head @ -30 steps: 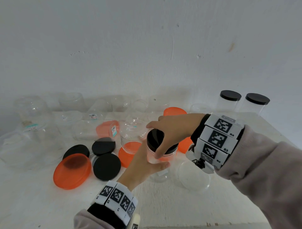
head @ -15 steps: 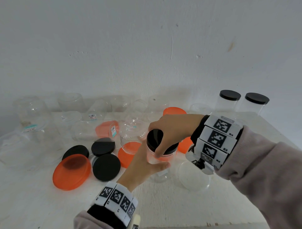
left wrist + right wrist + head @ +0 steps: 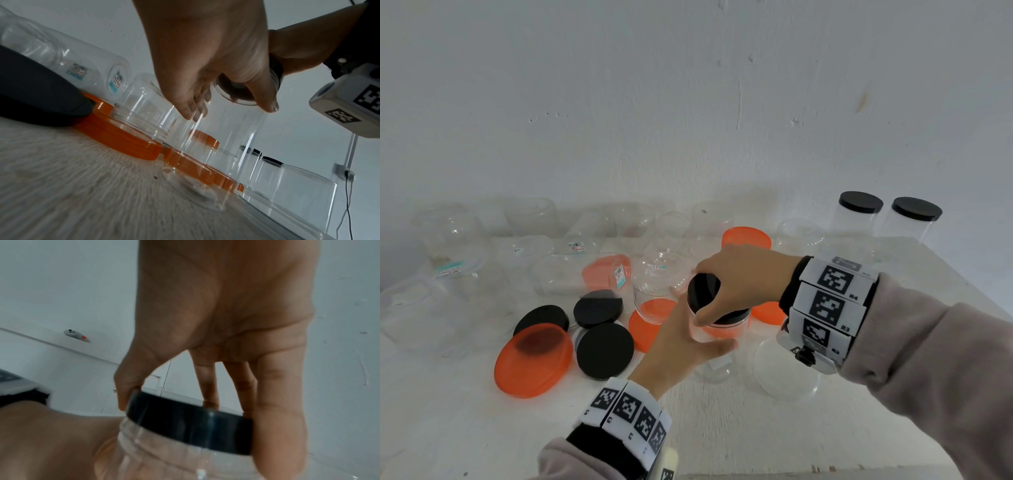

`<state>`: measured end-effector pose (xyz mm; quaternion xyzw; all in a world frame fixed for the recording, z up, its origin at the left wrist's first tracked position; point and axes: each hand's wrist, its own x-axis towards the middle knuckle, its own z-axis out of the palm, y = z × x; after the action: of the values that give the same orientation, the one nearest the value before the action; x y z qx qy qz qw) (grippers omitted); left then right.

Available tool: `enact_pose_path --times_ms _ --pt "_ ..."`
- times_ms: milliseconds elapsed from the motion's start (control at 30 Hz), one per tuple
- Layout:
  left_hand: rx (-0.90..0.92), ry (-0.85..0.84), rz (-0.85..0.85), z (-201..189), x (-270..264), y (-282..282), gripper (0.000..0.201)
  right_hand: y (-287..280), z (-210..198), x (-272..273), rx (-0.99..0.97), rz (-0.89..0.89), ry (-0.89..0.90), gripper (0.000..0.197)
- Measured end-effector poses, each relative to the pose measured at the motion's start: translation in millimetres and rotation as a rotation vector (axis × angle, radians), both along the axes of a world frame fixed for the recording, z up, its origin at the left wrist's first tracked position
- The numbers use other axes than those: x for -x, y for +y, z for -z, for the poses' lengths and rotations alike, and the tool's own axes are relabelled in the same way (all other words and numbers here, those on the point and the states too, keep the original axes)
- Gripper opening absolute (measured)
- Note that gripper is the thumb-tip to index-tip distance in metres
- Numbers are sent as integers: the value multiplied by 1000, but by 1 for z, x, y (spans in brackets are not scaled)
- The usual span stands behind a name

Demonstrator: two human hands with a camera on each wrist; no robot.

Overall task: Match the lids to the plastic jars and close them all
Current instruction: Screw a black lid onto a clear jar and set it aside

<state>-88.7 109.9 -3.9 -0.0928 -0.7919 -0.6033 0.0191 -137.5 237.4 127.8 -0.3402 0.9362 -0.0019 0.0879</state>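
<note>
A clear plastic jar (image 3: 717, 356) stands upright on the white table (image 3: 739, 428), just in front of me. My left hand (image 3: 688, 346) wraps round its wall from the left; the left wrist view shows the fingers (image 3: 191, 110) curled on the clear jar (image 3: 222, 146). A black lid (image 3: 703, 291) sits on the jar's mouth. My right hand (image 3: 736, 277) comes from above and grips that lid's rim with thumb and fingers. In the right wrist view the black lid (image 3: 191, 423) sits a little tilted over the jar's threads (image 3: 156, 444).
Loose black lids (image 3: 604, 349) and orange lids (image 3: 532, 359) lie to the left. Several open clear jars (image 3: 657, 284) crowd the back against the wall. Two jars closed with black lids (image 3: 859, 202) stand at the back right. A clear lid (image 3: 786, 371) lies right of the jar.
Both hands stay on the same jar and lid. The right hand has shifted slightly round the black lid; the jar has not moved.
</note>
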Motion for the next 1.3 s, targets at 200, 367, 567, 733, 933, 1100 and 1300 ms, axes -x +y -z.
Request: enact_pose_path --times_ms 200,367,567,733,933,1100,1300 --pt "22 10 37 -6 0 -1 79 6 -13 8 -101 -25 -176 82" --pt "25 20 12 -5 -2 1 76 7 -10 13 -34 -99 -104 75" --pt "18 14 -3 -4 -1 1 77 9 -1 12 57 -131 -27 60" --pt "14 15 17 -6 -2 1 75 9 -3 13 -10 -69 -112 77" --pt "6 25 25 -7 -3 1 74 9 -6 13 -37 -120 -65 75" --pt "-1 43 -7 -5 -2 4 74 12 -3 11 47 -174 -6 55" --pt "-37 65 -81 0 -2 10 83 13 10 8 168 -81 68 50"
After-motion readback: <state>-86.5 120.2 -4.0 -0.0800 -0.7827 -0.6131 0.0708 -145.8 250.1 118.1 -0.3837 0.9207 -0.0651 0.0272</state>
